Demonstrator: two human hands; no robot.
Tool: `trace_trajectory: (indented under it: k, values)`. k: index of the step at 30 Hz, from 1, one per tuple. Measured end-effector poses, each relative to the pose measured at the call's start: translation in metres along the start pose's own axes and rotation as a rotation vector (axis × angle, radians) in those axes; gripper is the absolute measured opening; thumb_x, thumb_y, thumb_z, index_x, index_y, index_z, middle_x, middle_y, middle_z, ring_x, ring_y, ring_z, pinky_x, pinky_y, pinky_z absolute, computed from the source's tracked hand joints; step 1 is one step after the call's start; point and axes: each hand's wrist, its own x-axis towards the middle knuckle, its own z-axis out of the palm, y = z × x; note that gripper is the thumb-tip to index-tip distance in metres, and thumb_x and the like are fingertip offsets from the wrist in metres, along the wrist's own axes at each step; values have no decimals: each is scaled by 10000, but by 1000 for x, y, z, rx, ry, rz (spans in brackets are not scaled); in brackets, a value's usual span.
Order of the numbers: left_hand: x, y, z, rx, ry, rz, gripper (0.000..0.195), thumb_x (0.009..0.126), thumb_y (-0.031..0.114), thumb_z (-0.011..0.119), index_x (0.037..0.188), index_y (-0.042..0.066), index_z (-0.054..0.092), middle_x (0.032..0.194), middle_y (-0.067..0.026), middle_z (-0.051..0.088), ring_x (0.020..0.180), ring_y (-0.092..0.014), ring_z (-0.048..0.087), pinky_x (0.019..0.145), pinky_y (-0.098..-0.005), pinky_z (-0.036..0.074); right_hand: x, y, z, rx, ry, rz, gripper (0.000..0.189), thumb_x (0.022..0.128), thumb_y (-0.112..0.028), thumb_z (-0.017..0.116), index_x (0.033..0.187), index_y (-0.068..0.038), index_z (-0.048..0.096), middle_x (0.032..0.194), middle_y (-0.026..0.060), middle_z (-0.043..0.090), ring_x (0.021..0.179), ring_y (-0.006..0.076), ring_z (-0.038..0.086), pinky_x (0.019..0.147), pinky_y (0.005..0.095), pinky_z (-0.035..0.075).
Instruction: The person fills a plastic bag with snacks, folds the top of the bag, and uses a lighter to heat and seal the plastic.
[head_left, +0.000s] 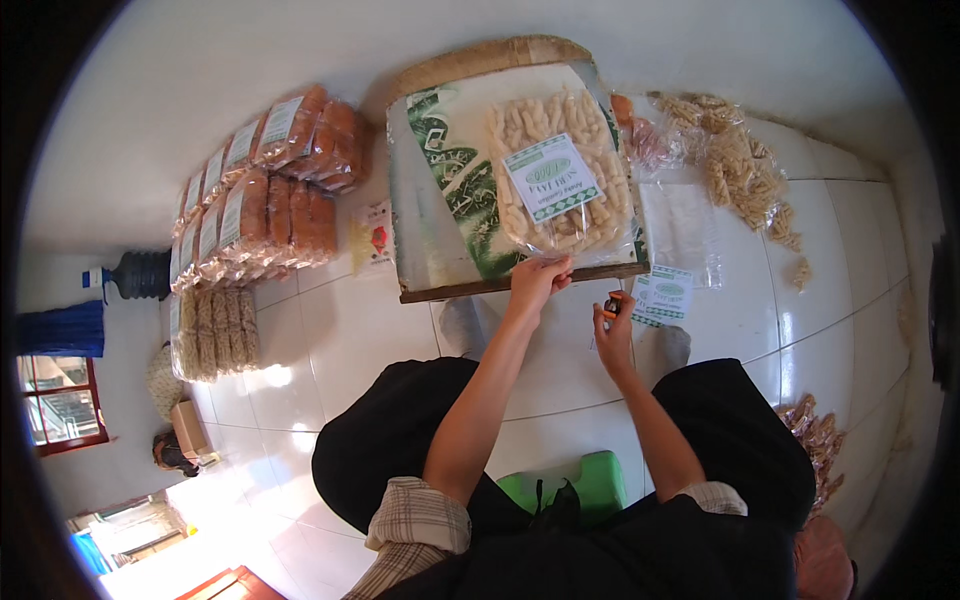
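My left hand (534, 288) pinches the near edge of a clear plastic bag of pale stick-shaped snacks (600, 225). The bag lies flat on a low wooden table (442, 274) whose top bears a green and white print. Through the plastic shows a white and green label card (553, 178). My right hand (616, 341) is off the table's front edge, closed around a small orange-and-black hand tool (613, 304); its exact kind is too small to tell. Just beyond that hand, several loose label cards (667, 292) lie on the floor.
Filled bags of brown snacks (251, 210) stand in stacked rows on the left. Clear empty bags (681, 225) and small bundles of snacks (742, 172) lie on the tiles at right. A green plastic stool (600, 480) is beneath me. More bundles (814, 442) lie by my right knee.
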Motion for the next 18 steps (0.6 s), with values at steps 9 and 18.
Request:
trace_trajectory:
  k: [9,18]
  values:
    - [-25,-31,1,-103,53,35,198,754,127,663,781,-60,605,751,-81,601,642,-135,589,592,-234,529,6,-105,6,612,147,493,313,765,-140,673,932,-64,419,609,20,490,442,67,413,316,205,336]
    - [-43,-30,5,-140,13,12,243,747,136,673,818,-81,591,769,-102,606,650,-146,602,604,-235,543,16,-87,8,440,242,367,353,741,-70,669,970,-60,400,641,22,475,468,88,418,307,229,320]
